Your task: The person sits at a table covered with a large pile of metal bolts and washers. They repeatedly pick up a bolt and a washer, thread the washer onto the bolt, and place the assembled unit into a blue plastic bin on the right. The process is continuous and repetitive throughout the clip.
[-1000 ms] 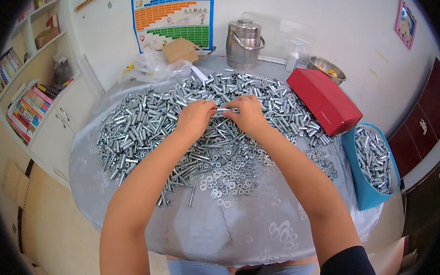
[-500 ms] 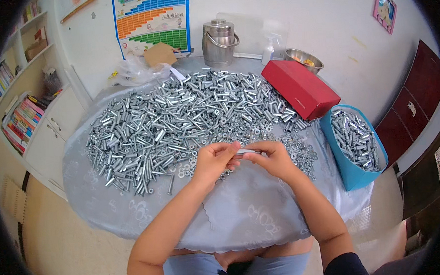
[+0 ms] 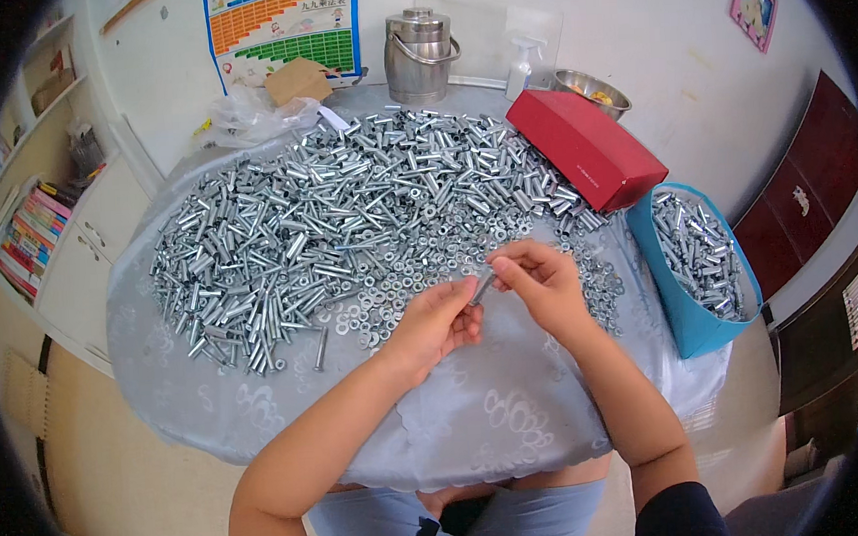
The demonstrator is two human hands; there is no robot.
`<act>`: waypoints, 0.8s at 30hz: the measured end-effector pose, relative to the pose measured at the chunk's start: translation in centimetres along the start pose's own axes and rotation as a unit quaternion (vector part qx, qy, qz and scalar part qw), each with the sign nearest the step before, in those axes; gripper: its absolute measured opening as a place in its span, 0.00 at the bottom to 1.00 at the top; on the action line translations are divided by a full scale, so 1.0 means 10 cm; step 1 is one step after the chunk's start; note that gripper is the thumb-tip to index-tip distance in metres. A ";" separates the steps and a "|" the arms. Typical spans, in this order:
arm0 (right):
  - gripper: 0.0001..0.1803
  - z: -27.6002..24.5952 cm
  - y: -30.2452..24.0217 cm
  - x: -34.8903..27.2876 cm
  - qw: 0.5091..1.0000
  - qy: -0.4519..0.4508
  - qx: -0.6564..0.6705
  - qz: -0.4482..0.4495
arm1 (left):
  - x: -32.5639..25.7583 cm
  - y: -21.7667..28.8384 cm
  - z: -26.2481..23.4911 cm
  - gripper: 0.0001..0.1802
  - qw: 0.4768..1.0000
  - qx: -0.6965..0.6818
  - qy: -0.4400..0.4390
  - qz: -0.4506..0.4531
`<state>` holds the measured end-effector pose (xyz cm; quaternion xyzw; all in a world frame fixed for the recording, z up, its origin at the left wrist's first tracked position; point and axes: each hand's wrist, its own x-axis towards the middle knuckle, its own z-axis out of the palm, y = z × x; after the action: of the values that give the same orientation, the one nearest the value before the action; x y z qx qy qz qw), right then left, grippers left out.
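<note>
A person seated at a cloth-covered table holds a slim metal piece in both bare hands, above the near edge of a spread of small hardware. The piece slants between the hands, its upper end toward the right and its lower end toward the left. The thumb and fingers of the left hand are clamped on the lower part, the thumb lying along its left side and the other fingers curled beneath. The thumb and forefinger of the right hand close on the upper end, partly hiding it; whether the piece is a bolt, a sleeve or both joined cannot be told. Just beyond the hands lie loose washers, with a broad heap of bolts and sleeves behind them and to the left. A single bolt rests at the heap's near edge. To the right, a red box sits tilted beside a blue bin filled with metal parts, while a steel canister stands upright at the back of the gray tablecloth.
</note>
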<state>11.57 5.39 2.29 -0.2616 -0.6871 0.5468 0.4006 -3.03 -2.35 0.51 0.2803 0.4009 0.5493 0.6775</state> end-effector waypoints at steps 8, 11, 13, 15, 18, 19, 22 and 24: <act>0.07 -0.03 -0.05 -0.07 0.997 -0.005 -0.063 -0.032 | -0.05 0.05 0.01 0.22 0.999 0.039 0.011 0.028; 0.08 -0.23 0.02 -0.02 0.998 0.053 -0.043 -0.017 | -0.07 0.05 -0.01 0.25 0.998 0.046 0.034 0.040; 0.08 -0.34 0.11 0.01 0.978 0.087 -0.186 -0.029 | -0.07 0.06 -0.03 0.26 0.997 0.047 0.047 0.034; 0.08 -0.40 0.15 0.02 0.924 0.083 -0.365 -0.084 | -0.06 0.04 -0.03 0.26 0.997 0.040 0.063 0.022; 0.09 -0.40 0.25 0.00 0.884 0.045 -0.453 -0.105 | -0.06 0.04 -0.04 0.27 0.997 0.049 0.058 0.012; 0.10 -0.38 0.28 -0.01 0.875 0.039 -0.471 -0.106 | -0.06 0.03 -0.04 0.27 0.997 0.052 0.060 0.010; 0.11 -0.35 0.33 0.01 0.833 0.059 -0.532 -0.136 | -0.06 0.04 -0.01 0.27 0.995 0.073 0.066 0.018; 0.11 -0.36 0.34 0.04 0.807 0.068 -0.563 -0.164 | -0.07 0.04 0.01 0.27 0.996 0.077 0.053 0.008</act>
<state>14.07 8.57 -0.59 -0.3610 -0.8781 -0.0293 0.3126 -3.19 -2.93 1.06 0.3053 0.4755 0.5360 0.6272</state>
